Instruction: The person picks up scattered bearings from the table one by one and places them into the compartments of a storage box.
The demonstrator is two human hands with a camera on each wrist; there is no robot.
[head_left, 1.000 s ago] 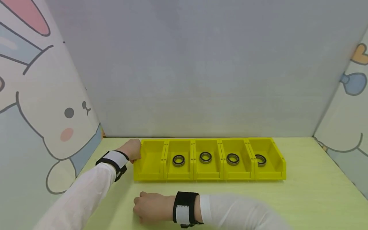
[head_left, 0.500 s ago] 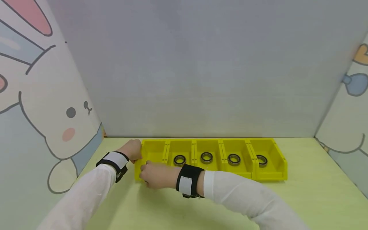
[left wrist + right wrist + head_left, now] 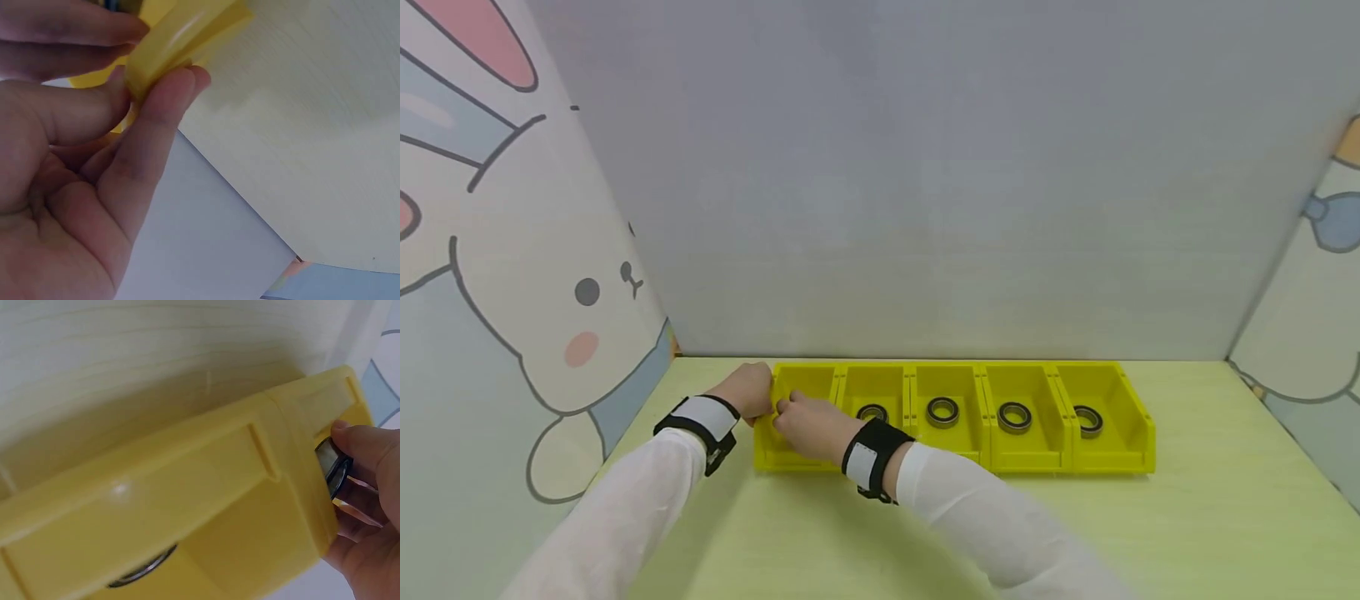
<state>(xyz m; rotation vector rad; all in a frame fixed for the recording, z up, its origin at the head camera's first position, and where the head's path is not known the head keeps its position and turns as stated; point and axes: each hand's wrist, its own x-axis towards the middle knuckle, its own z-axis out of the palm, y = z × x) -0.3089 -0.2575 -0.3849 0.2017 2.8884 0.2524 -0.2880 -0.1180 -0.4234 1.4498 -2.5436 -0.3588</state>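
A row of several yellow storage bins (image 3: 805, 379) stands joined side by side on the table. My left hand (image 3: 747, 390) pinches the left side wall of the leftmost bin; the left wrist view shows thumb and fingers on the yellow edge (image 3: 178, 44). My right hand (image 3: 816, 427) reaches over the front lip into that same bin. Between its thumb and fingers it pinches a ball bearing (image 3: 334, 465), a dark-rimmed metal ring hidden by the hand in the head view. One bearing (image 3: 872, 412) lies in the second bin, partly behind the right hand.
Further bearings lie singly in the other bins: one in the middle (image 3: 942, 412), one in the fourth bin (image 3: 1015, 417), one in the rightmost bin (image 3: 1087, 422). A grey wall (image 3: 955, 208) rises behind the table, with cartoon-printed side panels (image 3: 535, 333) left and right.
My right hand has moved forward from the table in front of the row, over the lip and into the leftmost bin. My left hand has kept its hold on the bin's side.
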